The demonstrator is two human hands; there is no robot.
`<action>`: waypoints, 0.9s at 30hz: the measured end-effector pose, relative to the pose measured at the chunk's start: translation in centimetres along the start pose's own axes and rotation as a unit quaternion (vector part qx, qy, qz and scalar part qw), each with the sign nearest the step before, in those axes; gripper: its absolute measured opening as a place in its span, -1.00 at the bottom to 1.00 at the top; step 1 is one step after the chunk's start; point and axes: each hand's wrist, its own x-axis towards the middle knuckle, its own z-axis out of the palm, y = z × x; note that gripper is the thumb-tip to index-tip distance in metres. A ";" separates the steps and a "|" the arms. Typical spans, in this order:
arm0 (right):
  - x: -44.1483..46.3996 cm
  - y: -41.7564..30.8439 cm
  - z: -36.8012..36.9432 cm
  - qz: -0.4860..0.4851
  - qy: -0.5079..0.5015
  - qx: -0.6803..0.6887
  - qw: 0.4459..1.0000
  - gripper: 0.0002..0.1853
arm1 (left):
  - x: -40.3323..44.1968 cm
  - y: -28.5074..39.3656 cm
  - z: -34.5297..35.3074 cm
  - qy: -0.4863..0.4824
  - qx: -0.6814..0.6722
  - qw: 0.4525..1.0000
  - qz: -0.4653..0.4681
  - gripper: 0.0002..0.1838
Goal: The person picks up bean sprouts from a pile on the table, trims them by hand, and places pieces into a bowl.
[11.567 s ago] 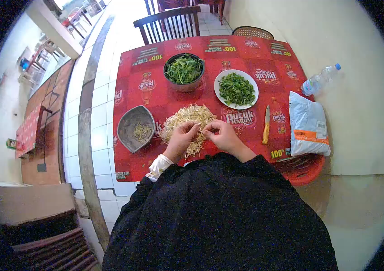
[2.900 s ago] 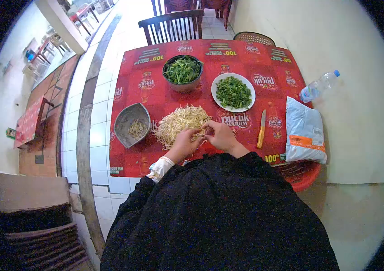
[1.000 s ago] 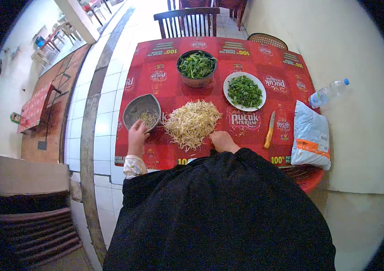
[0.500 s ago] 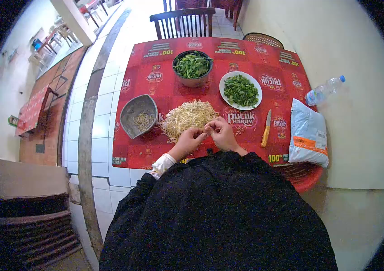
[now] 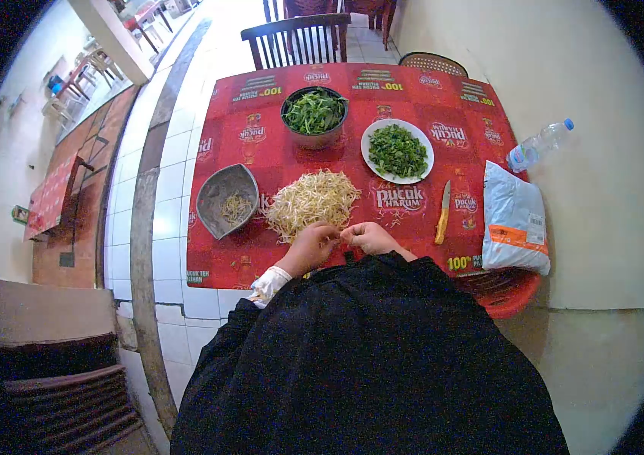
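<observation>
A heap of pale bean sprouts (image 5: 313, 201) lies on the red table cover in front of me. At its near edge my left hand (image 5: 313, 249) is closed in a pinch. My right hand (image 5: 372, 238) pinches too, its fingertips almost meeting those of the left. Whatever is between the fingers is too small to make out. Left of the heap stands a grey pointed bowl (image 5: 212, 189) with a small amount of sprout bits (image 5: 235, 209) in it. A few loose bits lie on the cover right of the heap.
Beyond the heap are a dark pot (image 5: 314, 142) of leafy greens and a white plate (image 5: 367, 158) of chopped greens. To the right lie a yellow-handled knife (image 5: 441, 224), a white-and-orange parcel (image 5: 515, 220) and a plastic bottle (image 5: 538, 148). A wooden chair (image 5: 297, 42) stands at the far side.
Both hands have come down slightly, toward me, with fingertips still close together. The whole view has shifted a little. Things on the table have kept their places.
</observation>
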 end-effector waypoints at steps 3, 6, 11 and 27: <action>0.5 0.3 -0.9 -0.049 0.031 -0.015 0.998 -0.78 | -0.2 -0.4 -0.8 0.028 -0.007 0.998 -0.050 -0.84; 0.8 -0.7 -3.6 -0.137 0.257 -0.159 0.943 -0.83 | -0.8 -2.2 -2.4 0.114 -0.035 0.986 -0.118 -0.82; 0.5 -1.5 -6.7 -0.086 0.378 -0.404 0.828 -0.76 | -2.7 -6.3 -6.7 0.253 -0.086 0.950 -0.163 -0.80; 12.0 -4.7 -2.2 -0.058 0.056 -0.597 0.798 -0.16 | -6.1 -15.6 -15.1 0.330 -0.160 0.883 -0.294 -0.76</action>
